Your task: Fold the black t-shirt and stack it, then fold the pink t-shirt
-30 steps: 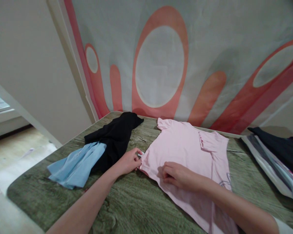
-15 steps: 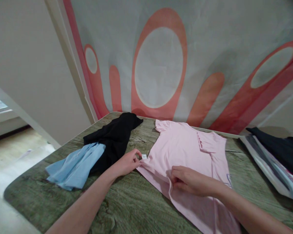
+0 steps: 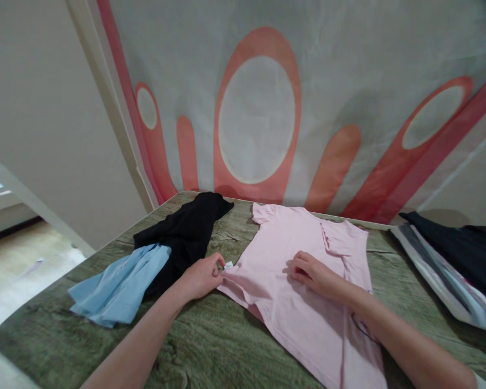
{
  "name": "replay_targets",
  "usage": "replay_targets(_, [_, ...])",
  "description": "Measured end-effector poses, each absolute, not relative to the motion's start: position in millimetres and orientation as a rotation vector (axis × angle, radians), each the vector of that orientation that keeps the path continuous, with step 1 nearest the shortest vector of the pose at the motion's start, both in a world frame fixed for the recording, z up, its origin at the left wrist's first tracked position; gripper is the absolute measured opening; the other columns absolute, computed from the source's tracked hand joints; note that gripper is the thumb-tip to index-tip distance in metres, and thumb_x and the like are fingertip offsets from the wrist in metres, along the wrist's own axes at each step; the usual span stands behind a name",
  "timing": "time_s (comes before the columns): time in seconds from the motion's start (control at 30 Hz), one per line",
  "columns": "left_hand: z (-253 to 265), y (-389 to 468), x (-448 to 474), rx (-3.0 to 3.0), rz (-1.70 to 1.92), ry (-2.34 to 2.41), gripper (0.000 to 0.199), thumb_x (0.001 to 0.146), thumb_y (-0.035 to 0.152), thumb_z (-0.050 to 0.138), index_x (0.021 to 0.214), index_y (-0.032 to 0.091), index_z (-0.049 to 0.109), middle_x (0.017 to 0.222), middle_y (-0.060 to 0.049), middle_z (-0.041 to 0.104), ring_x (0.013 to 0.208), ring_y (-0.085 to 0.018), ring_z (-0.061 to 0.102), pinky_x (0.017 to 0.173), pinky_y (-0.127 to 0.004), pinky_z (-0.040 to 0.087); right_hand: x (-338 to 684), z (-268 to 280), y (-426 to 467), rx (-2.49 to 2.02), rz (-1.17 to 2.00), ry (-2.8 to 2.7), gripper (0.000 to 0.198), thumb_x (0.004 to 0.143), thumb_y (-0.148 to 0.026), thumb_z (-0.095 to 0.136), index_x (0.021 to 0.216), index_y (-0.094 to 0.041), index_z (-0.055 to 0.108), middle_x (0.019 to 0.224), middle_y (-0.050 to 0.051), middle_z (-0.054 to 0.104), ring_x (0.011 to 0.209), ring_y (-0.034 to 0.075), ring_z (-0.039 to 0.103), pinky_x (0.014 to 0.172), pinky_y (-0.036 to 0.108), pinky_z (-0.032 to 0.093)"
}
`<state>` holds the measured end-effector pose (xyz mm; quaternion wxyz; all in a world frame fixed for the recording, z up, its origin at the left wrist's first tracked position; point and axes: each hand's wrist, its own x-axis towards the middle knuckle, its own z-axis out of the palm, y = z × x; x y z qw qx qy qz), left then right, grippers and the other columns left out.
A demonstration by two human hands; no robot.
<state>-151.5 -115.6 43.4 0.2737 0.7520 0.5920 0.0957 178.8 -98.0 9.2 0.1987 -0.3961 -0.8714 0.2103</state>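
A pink short-sleeved shirt point(image 3: 283, 243) lies spread on the table, its right side folded inward with that sleeve on top. My left hand point(image 3: 202, 275) is closed in a pinch on the shirt's left side edge, beside a small white label point(image 3: 228, 265). Fabric is drawn into creases toward those fingers. Over the middle of the shirt is my right hand point(image 3: 316, 275), fingers loosely bent and a little apart, with no cloth seen in them. Whether its fingertips touch the fabric is hard to tell. Part of a dark printed line shows below my right forearm.
Left of the shirt lies a crumpled black garment point(image 3: 186, 227), with a light blue cloth point(image 3: 121, 286) overlapping it. A stack of folded clothes point(image 3: 461, 259) sits at the right. Behind the wood-patterned table point(image 3: 210, 346) hangs a printed backdrop point(image 3: 324, 65).
My right hand has let go of the lifted pink edge and moved up over the shirt. The near layer now lies flatter. My left hand keeps its pinch; the view has shifted slightly.
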Motion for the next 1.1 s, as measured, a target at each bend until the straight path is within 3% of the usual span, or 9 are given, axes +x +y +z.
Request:
replay_targets(0.23, [49,-120,-150,1.919,0.226,1.429,0.026,0.071,0.023,0.046,0.095,0.017,0.050,0.062,0.004,0.055,0.055,-0.013,0.048,0.049,-0.020,0.031,219,9,-94,-1.368,0.393,-2.463,0.009,0.082,-0.026,0.051,0.079,-0.019,0.056,0.089,0.008,0.057,0.083,0.020,0.053,0.075,0.035,0.043])
replay_targets(0.33, [52,-121,-148,1.855,0.222,1.366,0.028,0.071,0.027,0.046,0.097,0.016,0.048,0.061,0.004,0.054,0.052,-0.012,0.046,0.048,-0.020,0.030,243,-6,-109,-1.698,0.121,-2.292,0.019,0.079,-0.032,0.054,0.093,-0.020,0.059,0.108,0.014,0.056,0.099,0.028,0.052,0.082,0.043,0.042])
replay_targets(0.43, [49,-119,-148,1.841,0.227,1.359,0.030,0.070,0.029,0.046,0.097,0.015,0.047,0.059,0.005,0.052,0.051,-0.012,0.044,0.047,-0.020,0.028,255,-26,-134,-1.901,-0.014,-2.191,0.041,0.080,-0.045,0.050,0.114,-0.021,0.055,0.129,0.015,0.047,0.118,0.033,0.042,0.090,0.049,0.038])
replay_targets(0.6, [42,-114,-148,1.855,0.239,1.360,0.031,0.070,0.030,0.047,0.097,0.015,0.049,0.060,0.005,0.051,0.053,-0.012,0.044,0.048,-0.020,0.029,255,-46,-155,-1.941,-0.057,-2.266,0.064,0.086,-0.059,0.029,0.139,-0.022,0.034,0.147,0.007,0.027,0.135,0.032,0.017,0.105,0.051,0.021])
replay_targets(0.77, [42,-122,-128,1.895,0.310,1.333,0.032,0.071,0.028,0.047,0.100,0.015,0.048,0.058,0.006,0.049,0.054,-0.012,0.045,0.051,-0.020,0.030,289,-37,-106,-1.771,0.040,-2.456,0.063,0.088,-0.058,0.026,0.142,-0.026,0.027,0.149,0.004,0.021,0.137,0.026,0.015,0.109,0.045,0.016])
replay_targets(0.93, [33,-151,-81,1.959,0.506,1.193,0.041,0.075,0.019,0.045,0.116,0.014,0.040,0.063,0.005,0.050,0.059,-0.011,0.048,0.057,-0.021,0.034,326,-30,-43,-1.698,0.084,-2.552,0.056,0.091,-0.048,0.027,0.142,-0.028,0.026,0.148,0.001,0.025,0.136,0.022,0.019,0.108,0.042,0.018])
replay_targets(1.1, [30,-174,-56,2.082,0.473,1.123,0.033,0.080,0.020,0.045,0.113,0.018,0.045,0.067,0.004,0.054,0.058,-0.011,0.048,0.055,-0.021,0.032,301,-14,-35,-1.882,-0.109,-2.371,0.040,0.090,-0.036,0.034,0.122,-0.020,0.054,0.133,0.009,0.048,0.124,0.026,0.038,0.101,0.043,0.026])
